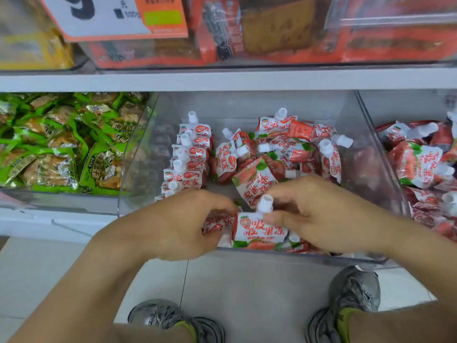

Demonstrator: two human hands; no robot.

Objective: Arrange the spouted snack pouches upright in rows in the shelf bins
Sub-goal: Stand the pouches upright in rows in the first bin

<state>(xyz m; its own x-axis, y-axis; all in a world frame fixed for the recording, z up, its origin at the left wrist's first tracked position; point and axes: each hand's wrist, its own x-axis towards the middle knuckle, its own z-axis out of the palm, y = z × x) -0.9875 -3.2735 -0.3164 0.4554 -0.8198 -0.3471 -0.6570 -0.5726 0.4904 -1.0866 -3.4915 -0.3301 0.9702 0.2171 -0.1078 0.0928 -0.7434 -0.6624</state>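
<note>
Between my hands a pouch [259, 230] stands upright at the bin's [138, 154] front edge; my right hand [314, 214] pinches it by the spout, my left hand [188, 219] grips another pouch [217, 222] beside it. Beyond my left hand one row [189, 154] stands done; beyond my right a heap [284, 154] lies unsorted. My fingers hide the pouches beneath them.
</note>
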